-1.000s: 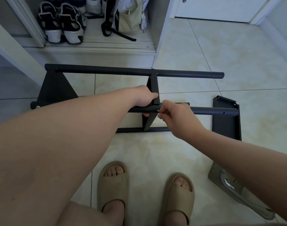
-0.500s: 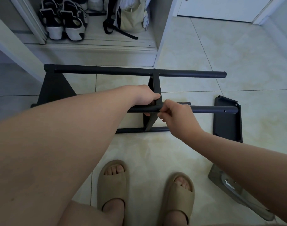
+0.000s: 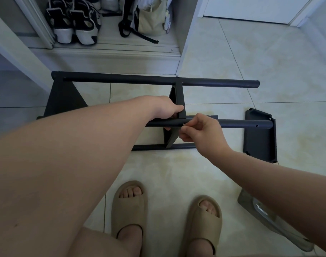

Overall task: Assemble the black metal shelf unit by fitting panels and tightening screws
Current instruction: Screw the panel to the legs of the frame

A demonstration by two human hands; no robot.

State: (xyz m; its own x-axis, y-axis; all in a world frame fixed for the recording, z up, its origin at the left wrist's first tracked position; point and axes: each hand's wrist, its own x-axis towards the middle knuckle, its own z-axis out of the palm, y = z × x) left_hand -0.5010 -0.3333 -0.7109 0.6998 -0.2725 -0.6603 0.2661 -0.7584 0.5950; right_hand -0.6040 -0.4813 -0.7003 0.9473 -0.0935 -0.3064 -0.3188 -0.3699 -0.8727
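The black metal shelf unit (image 3: 121, 79) lies on its side on the tiled floor, with long round poles running left to right. A middle panel (image 3: 178, 98) stands between the far pole and the near pole (image 3: 238, 124). My left hand (image 3: 167, 109) grips the near pole where it meets that panel, thumb against the panel. My right hand (image 3: 199, 129) pinches a small metal piece, probably a screw or key, at the pole beside the joint. A loose black panel (image 3: 260, 140) lies flat at the right.
A clear plastic bag (image 3: 269, 221) with a metal tool inside lies on the floor at the lower right. My feet in beige slippers (image 3: 128, 206) stand near the frame. An open closet with shoes (image 3: 73, 21) and a bag (image 3: 149, 19) is behind.
Both hands stay at the same joint. My right hand has shifted its fingers slightly at the pole; the frame has not moved.
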